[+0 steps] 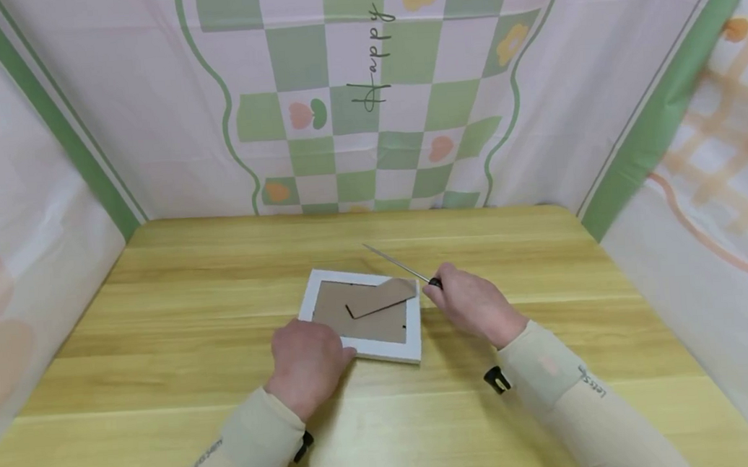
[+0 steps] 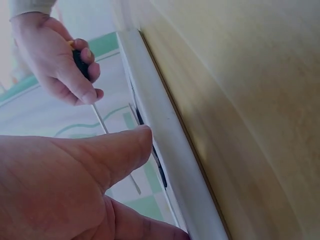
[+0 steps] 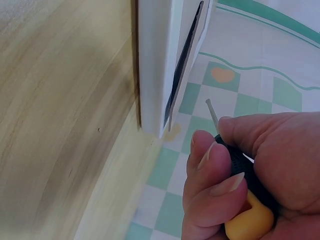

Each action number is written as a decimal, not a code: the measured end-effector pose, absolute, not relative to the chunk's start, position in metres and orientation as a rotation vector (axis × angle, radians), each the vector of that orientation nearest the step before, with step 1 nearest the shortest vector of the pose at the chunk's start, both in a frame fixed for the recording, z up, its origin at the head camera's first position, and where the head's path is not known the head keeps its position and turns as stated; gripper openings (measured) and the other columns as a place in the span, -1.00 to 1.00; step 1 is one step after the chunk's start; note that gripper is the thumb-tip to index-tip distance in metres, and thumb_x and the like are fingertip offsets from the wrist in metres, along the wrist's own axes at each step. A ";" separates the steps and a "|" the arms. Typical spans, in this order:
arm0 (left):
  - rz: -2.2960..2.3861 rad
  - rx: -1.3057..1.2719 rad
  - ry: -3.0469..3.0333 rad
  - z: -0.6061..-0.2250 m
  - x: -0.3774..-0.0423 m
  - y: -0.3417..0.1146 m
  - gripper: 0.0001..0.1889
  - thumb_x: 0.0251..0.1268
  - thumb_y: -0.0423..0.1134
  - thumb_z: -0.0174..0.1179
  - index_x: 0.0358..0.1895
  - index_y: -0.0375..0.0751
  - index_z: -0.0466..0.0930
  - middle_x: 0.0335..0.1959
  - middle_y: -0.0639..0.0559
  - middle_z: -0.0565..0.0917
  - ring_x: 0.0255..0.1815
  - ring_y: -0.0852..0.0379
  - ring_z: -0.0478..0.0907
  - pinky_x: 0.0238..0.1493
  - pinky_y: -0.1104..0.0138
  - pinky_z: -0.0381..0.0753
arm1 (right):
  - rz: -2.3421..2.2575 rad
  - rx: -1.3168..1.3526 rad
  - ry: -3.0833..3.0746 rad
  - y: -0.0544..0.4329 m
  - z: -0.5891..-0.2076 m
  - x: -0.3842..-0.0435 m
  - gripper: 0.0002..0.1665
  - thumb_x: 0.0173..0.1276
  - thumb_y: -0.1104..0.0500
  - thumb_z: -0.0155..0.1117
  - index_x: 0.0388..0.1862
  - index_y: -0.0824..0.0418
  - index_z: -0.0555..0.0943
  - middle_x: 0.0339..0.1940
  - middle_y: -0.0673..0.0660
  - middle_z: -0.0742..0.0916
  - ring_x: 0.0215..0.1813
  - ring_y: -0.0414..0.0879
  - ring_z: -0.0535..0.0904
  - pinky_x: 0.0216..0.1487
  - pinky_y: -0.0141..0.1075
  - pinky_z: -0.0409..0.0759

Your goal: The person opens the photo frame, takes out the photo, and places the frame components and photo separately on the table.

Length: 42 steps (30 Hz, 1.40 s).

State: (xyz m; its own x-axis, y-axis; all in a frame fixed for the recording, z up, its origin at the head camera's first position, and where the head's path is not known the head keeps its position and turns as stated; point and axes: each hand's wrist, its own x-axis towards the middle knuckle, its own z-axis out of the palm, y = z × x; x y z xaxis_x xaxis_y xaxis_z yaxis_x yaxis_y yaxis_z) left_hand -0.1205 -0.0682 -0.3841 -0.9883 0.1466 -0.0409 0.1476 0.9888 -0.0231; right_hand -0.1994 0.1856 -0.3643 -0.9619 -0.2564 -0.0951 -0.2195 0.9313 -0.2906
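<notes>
A white picture frame lies on the table with its brown backing board facing up. A brown stand flap slants across the board toward the right edge. My left hand grips the frame's near left corner, its thumb against the side edge. Just off the frame's right side, my right hand holds a screwdriver by its black and yellow handle. The thin metal shaft points up and left, above the frame's far edge.
The wood-grain table extends around the frame. A printed cloth with green checks hangs behind it, and more cloth covers both sides. Black clips show by the wrists.
</notes>
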 end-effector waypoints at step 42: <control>0.153 0.233 3.057 -0.400 -0.147 -0.078 0.12 0.20 0.50 0.25 0.39 -0.58 0.40 0.51 -0.42 0.38 -0.04 -0.27 0.63 -0.36 0.03 0.74 | -0.449 -0.609 3.138 0.185 -0.366 -0.181 -0.75 0.61 0.07 0.20 -0.10 0.27 0.52 -0.55 0.00 0.59 -0.55 -0.17 0.45 -0.51 -0.26 0.43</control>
